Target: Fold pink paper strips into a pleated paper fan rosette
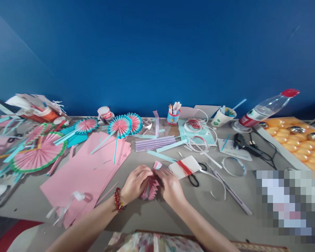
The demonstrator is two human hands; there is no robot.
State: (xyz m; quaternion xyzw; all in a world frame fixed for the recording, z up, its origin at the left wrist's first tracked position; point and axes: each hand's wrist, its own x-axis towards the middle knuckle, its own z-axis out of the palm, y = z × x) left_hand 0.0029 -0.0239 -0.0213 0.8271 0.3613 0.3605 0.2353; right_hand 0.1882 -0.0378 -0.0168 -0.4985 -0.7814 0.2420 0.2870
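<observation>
A pink pleated paper fan [152, 188] is held between my two hands, low over the front middle of the table. My left hand [137, 182], with a red bead bracelet [118, 199] at the wrist, grips its left side with bent fingers. On the other side my right hand [170, 185] closes its fingers on the fan's edge. A small pale end of paper sticks up between the fingertips. Part of the fan is hidden under both hands. Just right of my right hand lies a white card wound with red thread [186, 167], partly over black-handled scissors [193, 180].
Pink paper sheets [76, 175] spread to the left, near finished fans [38, 150]. Purple folded paper [154, 143] lies ahead. A pen cup [173, 117], a tilted-looking bottle [262, 110], a glue gun [245, 143] and a utility knife [233, 194] are at the right.
</observation>
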